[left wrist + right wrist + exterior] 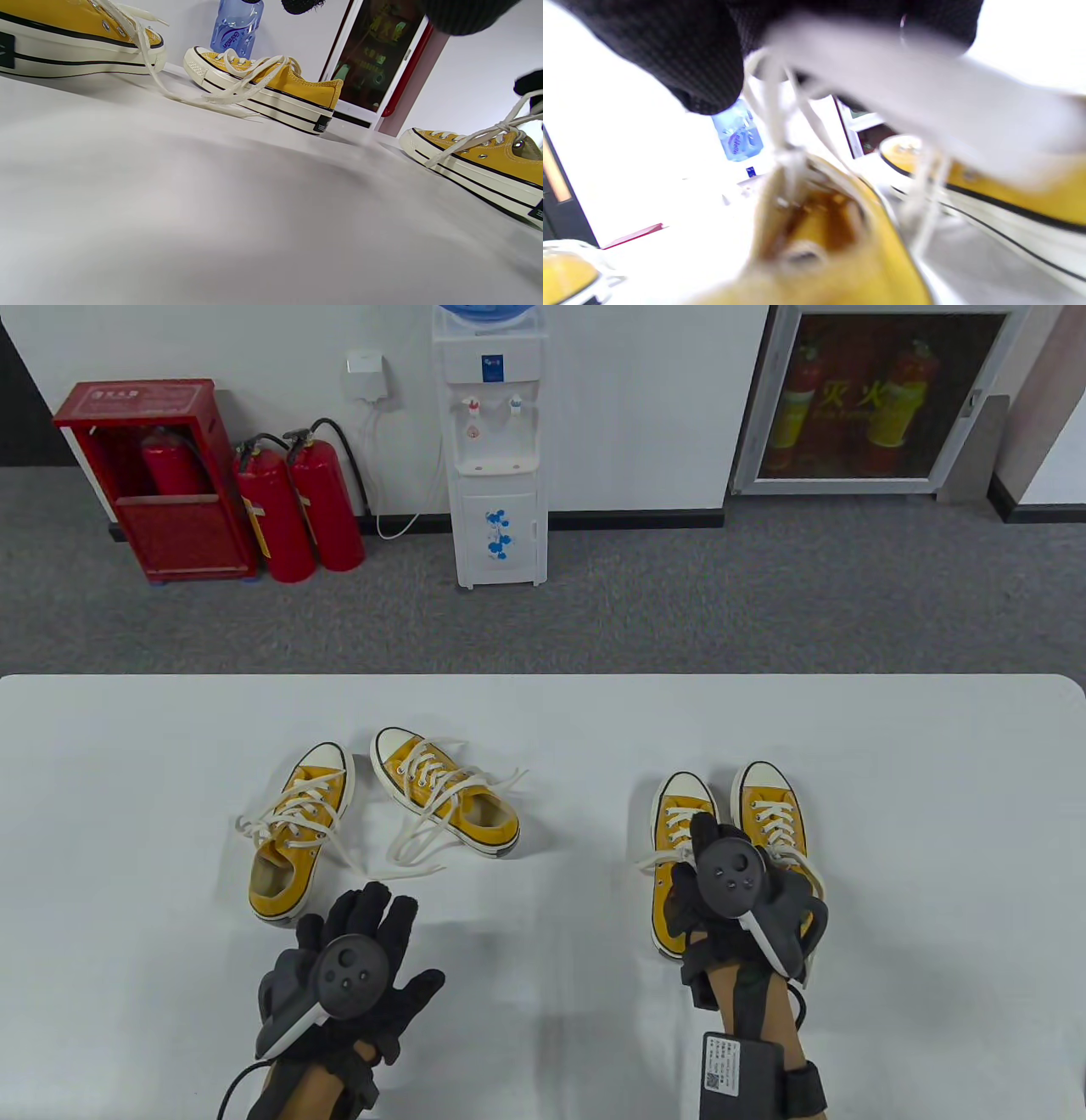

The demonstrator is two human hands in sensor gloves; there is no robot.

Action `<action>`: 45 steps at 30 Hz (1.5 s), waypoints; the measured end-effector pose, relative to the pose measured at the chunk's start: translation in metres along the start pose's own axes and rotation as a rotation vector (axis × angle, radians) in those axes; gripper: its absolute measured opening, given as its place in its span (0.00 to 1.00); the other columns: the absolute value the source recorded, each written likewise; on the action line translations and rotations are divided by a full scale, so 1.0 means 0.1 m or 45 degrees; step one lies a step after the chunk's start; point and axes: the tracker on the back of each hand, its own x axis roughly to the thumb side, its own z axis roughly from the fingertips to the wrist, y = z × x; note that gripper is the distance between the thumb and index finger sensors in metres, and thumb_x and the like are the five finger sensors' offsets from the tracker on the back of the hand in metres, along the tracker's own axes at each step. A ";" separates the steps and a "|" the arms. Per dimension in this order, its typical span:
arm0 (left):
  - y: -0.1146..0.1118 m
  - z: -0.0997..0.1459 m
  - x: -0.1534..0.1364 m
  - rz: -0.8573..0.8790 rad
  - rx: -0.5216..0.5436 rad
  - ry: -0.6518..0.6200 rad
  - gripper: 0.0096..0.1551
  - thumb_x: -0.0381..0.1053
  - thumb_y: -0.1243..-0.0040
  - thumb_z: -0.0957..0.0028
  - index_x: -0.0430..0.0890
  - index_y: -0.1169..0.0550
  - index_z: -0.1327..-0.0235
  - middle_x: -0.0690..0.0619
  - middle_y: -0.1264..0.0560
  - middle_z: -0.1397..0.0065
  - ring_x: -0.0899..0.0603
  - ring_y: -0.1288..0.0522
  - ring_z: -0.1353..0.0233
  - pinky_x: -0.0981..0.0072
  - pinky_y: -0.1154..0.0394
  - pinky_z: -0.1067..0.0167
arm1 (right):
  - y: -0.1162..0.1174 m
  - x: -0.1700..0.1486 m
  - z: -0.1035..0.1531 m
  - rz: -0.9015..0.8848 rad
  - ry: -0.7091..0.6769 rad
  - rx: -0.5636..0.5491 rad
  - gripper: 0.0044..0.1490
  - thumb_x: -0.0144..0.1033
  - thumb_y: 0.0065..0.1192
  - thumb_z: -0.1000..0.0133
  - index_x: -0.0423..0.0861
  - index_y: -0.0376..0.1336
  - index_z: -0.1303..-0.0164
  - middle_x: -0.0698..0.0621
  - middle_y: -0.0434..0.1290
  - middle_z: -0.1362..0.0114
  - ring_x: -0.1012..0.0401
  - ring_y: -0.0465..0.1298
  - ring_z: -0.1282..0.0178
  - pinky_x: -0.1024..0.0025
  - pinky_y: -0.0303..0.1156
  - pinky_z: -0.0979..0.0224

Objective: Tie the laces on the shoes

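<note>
Now the laces (780, 127) of the shoe (679, 848) on the table's (933, 780) right are gripped by the right hand (730, 882); the left hand (356, 976) is spread open; the half-formed knot could be loosened if tension is lost

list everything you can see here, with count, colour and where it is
shoes: four, yellow with cream soles and laces; one loose-laced pair on the table's left, one pair on its right
table: one, white, across the lower half of the table view
water dispenser: one, white with a blue bottle on top, against the far wall
fire extinguishers: two red ones standing on the floor, a third inside the red cabinet at far left
wall cabinet: one, grey-framed, glass-fronted, far right
left hand: black glove, fingers spread, low over the table near the left pair, holding nothing
right hand: black glove, over the right pair, fingers pulling a lace up
</note>
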 end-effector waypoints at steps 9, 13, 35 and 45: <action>-0.01 0.00 0.00 0.002 -0.009 -0.005 0.55 0.76 0.50 0.52 0.54 0.50 0.15 0.45 0.60 0.10 0.28 0.60 0.12 0.18 0.66 0.29 | 0.06 0.74 0.02 0.020 -0.194 0.095 0.46 0.51 0.68 0.48 0.49 0.57 0.21 0.46 0.55 0.17 0.45 0.67 0.23 0.39 0.59 0.25; -0.01 0.00 0.01 0.001 -0.005 -0.015 0.55 0.76 0.50 0.52 0.54 0.50 0.15 0.45 0.61 0.10 0.28 0.60 0.12 0.18 0.66 0.29 | 0.28 0.94 -0.04 0.049 -0.219 0.162 0.47 0.52 0.67 0.49 0.49 0.55 0.19 0.47 0.51 0.15 0.44 0.64 0.20 0.38 0.58 0.24; -0.03 -0.02 -0.03 0.007 -0.023 0.018 0.55 0.76 0.50 0.52 0.55 0.50 0.15 0.45 0.61 0.10 0.28 0.60 0.12 0.18 0.67 0.29 | 1.41 0.92 -0.28 0.012 -0.118 0.518 0.47 0.53 0.67 0.48 0.54 0.54 0.19 0.47 0.44 0.14 0.41 0.59 0.18 0.35 0.53 0.23; -0.03 -0.03 -0.04 0.002 -0.025 0.026 0.54 0.76 0.50 0.52 0.55 0.50 0.15 0.45 0.60 0.10 0.28 0.60 0.12 0.18 0.67 0.28 | 1.49 1.10 -0.31 -0.033 -0.179 0.484 0.54 0.53 0.68 0.49 0.54 0.45 0.17 0.48 0.42 0.14 0.42 0.60 0.18 0.36 0.54 0.23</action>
